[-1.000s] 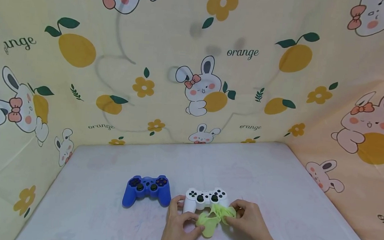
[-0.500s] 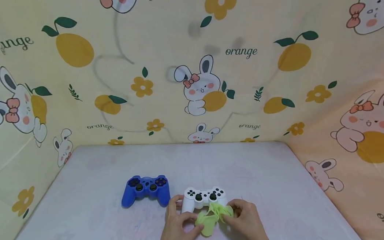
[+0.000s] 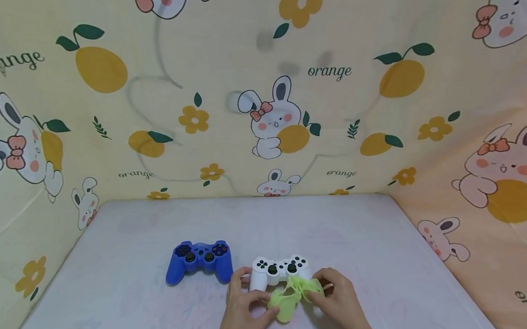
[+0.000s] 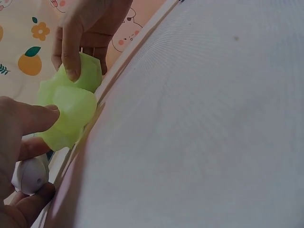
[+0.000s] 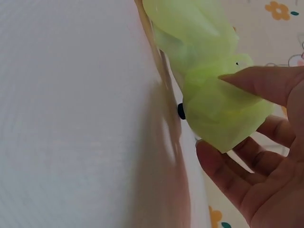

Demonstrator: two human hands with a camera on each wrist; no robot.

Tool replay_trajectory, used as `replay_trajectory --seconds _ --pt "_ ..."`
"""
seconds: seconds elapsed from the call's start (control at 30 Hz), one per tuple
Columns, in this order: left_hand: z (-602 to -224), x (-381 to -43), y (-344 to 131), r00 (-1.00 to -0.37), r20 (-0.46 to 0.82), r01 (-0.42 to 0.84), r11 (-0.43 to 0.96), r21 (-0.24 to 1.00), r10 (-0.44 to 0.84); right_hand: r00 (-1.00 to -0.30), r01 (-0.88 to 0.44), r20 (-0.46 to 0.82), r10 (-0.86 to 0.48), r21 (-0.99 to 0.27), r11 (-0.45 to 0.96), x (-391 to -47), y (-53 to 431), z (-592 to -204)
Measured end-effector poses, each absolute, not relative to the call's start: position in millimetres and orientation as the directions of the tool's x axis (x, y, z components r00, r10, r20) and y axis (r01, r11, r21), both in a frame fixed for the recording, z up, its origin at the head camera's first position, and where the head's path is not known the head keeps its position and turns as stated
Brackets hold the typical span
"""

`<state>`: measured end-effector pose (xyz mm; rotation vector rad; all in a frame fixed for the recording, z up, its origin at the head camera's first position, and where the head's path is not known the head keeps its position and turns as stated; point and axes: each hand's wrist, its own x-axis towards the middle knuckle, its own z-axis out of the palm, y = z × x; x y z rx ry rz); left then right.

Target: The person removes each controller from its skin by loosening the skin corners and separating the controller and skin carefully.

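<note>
A soft yellow-green silicone controller cover [image 3: 285, 307] stretches between my two hands, in front of a white game controller [image 3: 283, 267]. Thumb and index finger of my left hand [image 3: 243, 306] pinch the cover's left lobe. Other fingers of that hand touch the controller's left handle, its rounded white end [image 4: 32, 176] showing in the left wrist view. My right hand [image 3: 339, 299] pinches the cover's right lobe [image 5: 225, 111], thumb on top and fingers beneath. The controller's right handle is hidden behind the cover and hand.
A blue game controller [image 3: 200, 267] lies left of the white one on the white tabletop [image 3: 146, 308]. Cloth printed with rabbits and oranges [image 3: 234, 47] hangs behind the table and along both sides.
The right hand shifts slightly, and the cover's right lobe spreads a little wider to the right than half a second ago. Both hands keep their hold; the blue controller stays put.
</note>
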<state>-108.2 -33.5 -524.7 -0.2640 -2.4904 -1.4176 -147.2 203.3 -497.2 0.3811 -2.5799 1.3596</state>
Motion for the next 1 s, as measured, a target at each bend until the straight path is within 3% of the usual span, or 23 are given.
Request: replay_trajectory --seconds 0.33,0.53,1.0 --pt "-530.7 -107.6 -30.6 -0.925 0.375 0.358 0.483 0.799 0.066 -0.965 -0.26 0.242 -0.106 -0.802 0.538 -146.0 200.9 -495.2" --pt "-530.5 -108.1 -29.8 -0.929 0.368 0.331 0.519 0.788 0.034 -0.976 -0.218 0.196 -0.1 -0.816 0.535 -147.0 201.7 -494.7" --pt "-533.4 -109.7 -29.8 -0.881 0.473 0.384 0.539 0.749 -0.03 -0.961 -0.278 0.23 -0.156 -0.807 0.521 -145.4 207.4 -492.1"
